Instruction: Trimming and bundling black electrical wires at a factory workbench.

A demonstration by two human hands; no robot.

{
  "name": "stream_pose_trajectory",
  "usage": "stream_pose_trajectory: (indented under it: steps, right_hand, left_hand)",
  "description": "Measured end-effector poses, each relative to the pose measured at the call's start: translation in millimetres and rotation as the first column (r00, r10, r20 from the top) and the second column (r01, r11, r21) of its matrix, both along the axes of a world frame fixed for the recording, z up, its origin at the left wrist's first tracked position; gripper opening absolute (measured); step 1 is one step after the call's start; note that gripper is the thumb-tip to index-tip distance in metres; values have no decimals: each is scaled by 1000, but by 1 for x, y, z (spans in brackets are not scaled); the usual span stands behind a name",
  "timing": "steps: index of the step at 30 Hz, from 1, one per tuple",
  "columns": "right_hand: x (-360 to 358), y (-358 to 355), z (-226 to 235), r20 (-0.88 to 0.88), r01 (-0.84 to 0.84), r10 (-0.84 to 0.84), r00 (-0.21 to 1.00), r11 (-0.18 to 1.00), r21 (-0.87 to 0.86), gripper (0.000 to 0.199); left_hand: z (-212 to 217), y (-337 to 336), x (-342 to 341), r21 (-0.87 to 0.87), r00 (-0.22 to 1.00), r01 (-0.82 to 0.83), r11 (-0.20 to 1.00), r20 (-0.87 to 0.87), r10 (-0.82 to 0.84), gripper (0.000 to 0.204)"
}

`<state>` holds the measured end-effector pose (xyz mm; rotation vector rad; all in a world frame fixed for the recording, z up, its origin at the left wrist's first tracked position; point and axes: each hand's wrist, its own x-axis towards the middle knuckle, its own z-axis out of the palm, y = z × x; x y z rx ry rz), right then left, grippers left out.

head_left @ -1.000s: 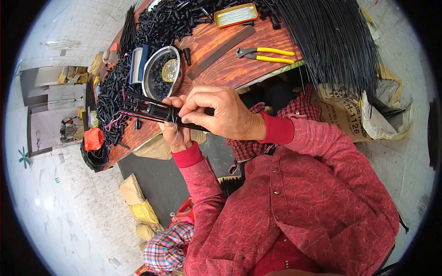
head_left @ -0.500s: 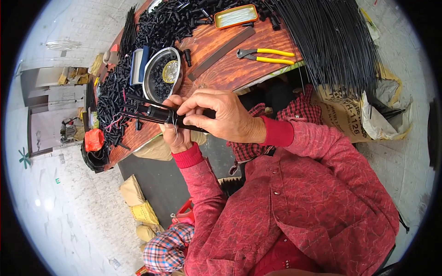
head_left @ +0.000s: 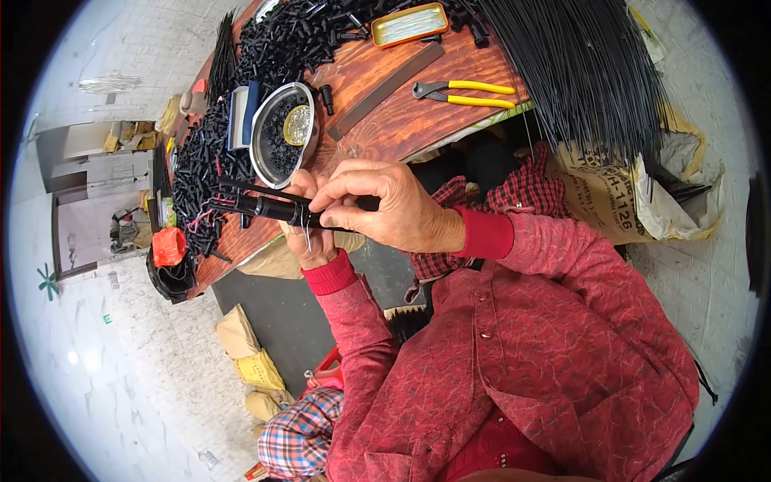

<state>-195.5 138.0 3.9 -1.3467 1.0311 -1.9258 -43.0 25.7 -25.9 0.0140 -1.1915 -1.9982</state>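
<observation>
Black tube assembly (head_left: 269, 207), held level just above the near edge of the wooden desk (head_left: 385, 120), thin black rods jutting from its left end. Gripped from beneath by left hand (head_left: 309, 241), fingers curled shut around it; pinched from above by right hand (head_left: 385, 207), thumb and fingertips closed on the right end. Best done, judging by the grip, with the tube kept steady in the lower hand and only small fingertip moves above, rods kept aligned. Just beyond: metal bowl (head_left: 277, 132) of small black parts, heaps of black plastic caps (head_left: 201, 161), yellow-handled pliers (head_left: 466, 92), flat metal bar (head_left: 385, 80), shallow orange-rimmed tin (head_left: 409, 24), large bundle of black rods (head_left: 578, 72).
</observation>
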Motion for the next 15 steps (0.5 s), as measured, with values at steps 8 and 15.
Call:
stream_pose_trajectory:
  steps: [8, 15]
  right_hand:
    - [2, -2, -2, 24, -19, 19, 1000, 1000, -9, 17]
    - [1, -2, -3, 4, 8, -8, 1000, 999, -47, 17]
  left_hand:
    - [9, 15, -10, -31, 967, -227, 973, 115, 229, 41]
    - [8, 7, 5, -79, 965, -192, 978, 168, 203, 46]
